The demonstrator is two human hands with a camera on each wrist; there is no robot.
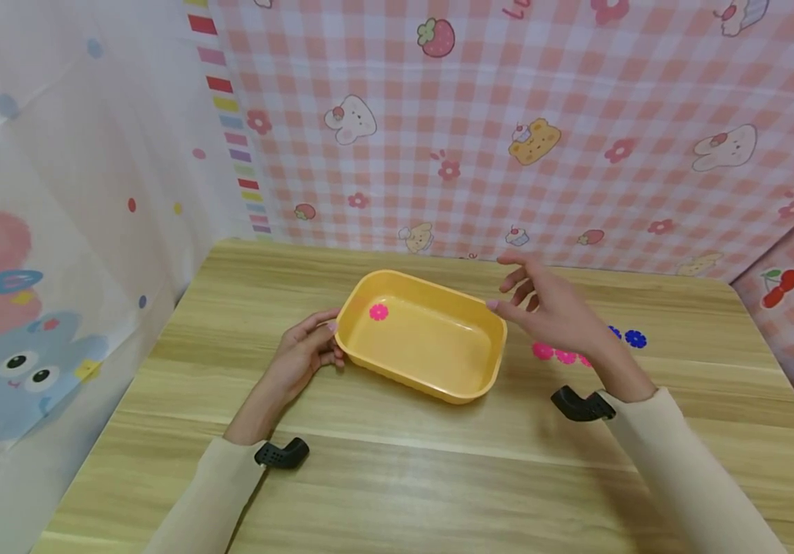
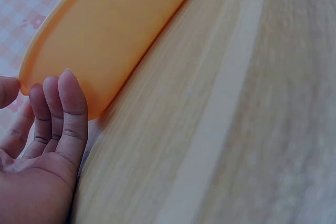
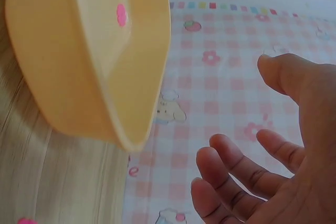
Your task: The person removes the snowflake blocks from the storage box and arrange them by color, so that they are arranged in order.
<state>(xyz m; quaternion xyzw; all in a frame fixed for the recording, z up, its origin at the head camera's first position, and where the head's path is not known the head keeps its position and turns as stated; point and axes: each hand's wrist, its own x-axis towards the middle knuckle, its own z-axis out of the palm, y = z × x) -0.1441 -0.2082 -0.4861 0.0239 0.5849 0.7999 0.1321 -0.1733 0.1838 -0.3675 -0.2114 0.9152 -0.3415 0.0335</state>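
Observation:
A yellow rectangular plastic basin (image 1: 421,338) stands on the wooden table, with one pink flower-shaped disc (image 1: 378,312) on its floor near the left end. My left hand (image 1: 303,354) holds the basin's left end, thumb at the rim and the other fingers against the outer wall, as the left wrist view shows. Over the basin's right end hovers my right hand (image 1: 552,308), its fingers spread and loosely bent. Nothing is between those fingers in the right wrist view, where the basin wall (image 3: 50,61) stands apart from them.
Several pink discs (image 1: 566,355) lie on the table to the right of the basin, partly hidden under my right wrist. Blue discs (image 1: 635,339) lie just beyond them. A pink checked cloth (image 1: 397,169) hangs along the table's back edge, a white printed one (image 1: 92,192) at left.

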